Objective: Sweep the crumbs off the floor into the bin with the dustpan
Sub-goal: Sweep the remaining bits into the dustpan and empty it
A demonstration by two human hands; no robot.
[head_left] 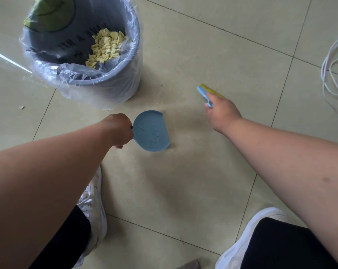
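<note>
My left hand (118, 131) grips the handle of a small blue dustpan (151, 132), which rests low over the tiled floor with nothing visible in it. My right hand (221, 113) holds a small blue brush with yellow bristles (207, 92), off to the right of the dustpan and apart from it. The grey bin (113, 82), lined with a clear plastic bag, stands just beyond the dustpan at upper left. A heap of pale yellow crumbs (106, 48) lies inside it. One stray crumb (22, 107) sits on the floor left of the bin.
Coiled white cable (335, 70) lies on the floor at the right edge. My two white shoes (92, 206) (249, 235) stand at the bottom. A green item (49, 14) is tucked in the bin's far side.
</note>
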